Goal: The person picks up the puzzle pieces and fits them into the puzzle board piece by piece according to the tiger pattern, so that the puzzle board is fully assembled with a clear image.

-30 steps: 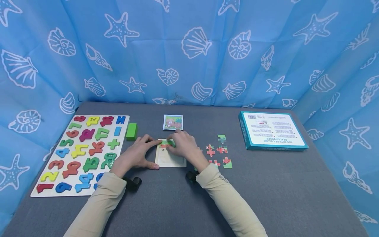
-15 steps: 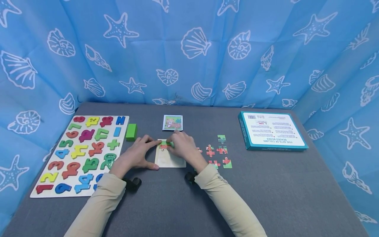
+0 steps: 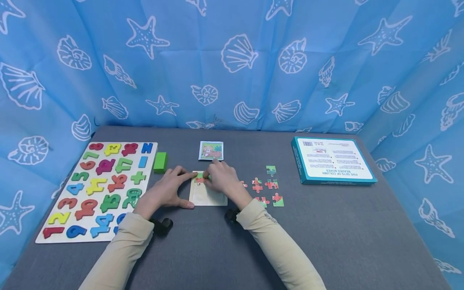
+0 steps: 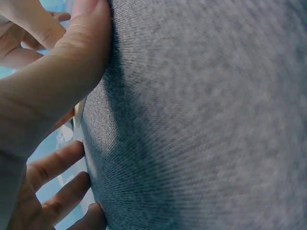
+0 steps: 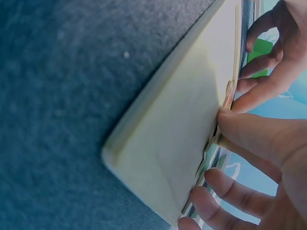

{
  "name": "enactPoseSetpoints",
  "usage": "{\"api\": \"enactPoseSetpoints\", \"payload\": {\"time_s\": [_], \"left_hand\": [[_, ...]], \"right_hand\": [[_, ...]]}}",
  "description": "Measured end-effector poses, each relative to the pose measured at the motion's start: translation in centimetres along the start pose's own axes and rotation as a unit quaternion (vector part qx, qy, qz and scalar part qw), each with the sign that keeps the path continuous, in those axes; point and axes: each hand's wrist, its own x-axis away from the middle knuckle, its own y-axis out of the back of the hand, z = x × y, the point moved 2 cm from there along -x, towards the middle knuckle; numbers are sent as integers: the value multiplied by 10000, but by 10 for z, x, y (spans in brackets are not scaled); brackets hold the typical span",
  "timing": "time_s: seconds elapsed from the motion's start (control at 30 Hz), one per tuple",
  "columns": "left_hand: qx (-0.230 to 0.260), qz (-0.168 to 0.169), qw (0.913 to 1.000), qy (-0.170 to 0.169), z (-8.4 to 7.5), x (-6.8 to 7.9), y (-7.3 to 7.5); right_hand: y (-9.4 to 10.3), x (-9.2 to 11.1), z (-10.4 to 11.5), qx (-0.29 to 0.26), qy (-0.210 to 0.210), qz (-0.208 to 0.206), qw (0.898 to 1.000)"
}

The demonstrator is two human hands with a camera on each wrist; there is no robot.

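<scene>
A shallow wooden puzzle tray (image 3: 208, 199) lies on the table, with red and green jigsaw pieces (image 3: 199, 177) along its far edge. My left hand (image 3: 167, 187) spans the tray's left side, its thumb at the near corner and its index fingertip on the far left piece. Over the far half of the tray, my right hand (image 3: 222, 177) pinches a jigsaw piece (image 5: 209, 146) between thumb and index finger, down at the tray's far row. Most of that piece is hidden by the fingers. In the left wrist view the left thumb (image 4: 72, 62) stretches over the grey cloth.
Several loose jigsaw pieces (image 3: 272, 184) lie right of the tray, some partly behind the right wrist. A picture card (image 3: 212, 150) stands beyond it. At left are a green block (image 3: 160, 162) and a number board (image 3: 96, 189); a teal-edged box (image 3: 334, 160) lies at right.
My right fingers have shifted very slightly at the tray's far row, and less green shows between them. The left hand keeps its place on the tray's left side.
</scene>
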Motion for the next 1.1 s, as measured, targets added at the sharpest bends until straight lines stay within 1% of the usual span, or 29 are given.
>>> {"api": "enactPoseSetpoints", "payload": {"time_s": [0.33,0.5,0.77,1.1], "left_hand": [[52,-5,10000,-36,1,1,-1],[120,-27,9999,-81,2,1,-1],[130,-13,9999,-70,3,1,-1],[20,14,9999,-101,0,2,-1]], "right_hand": [[2,0,0,-309,-49,106,9995],[3,1,-1,-338,-56,124,9993],[3,2,0,-169,39,67,9998],[3,1,0,-459,-161,-115,9988]]}}
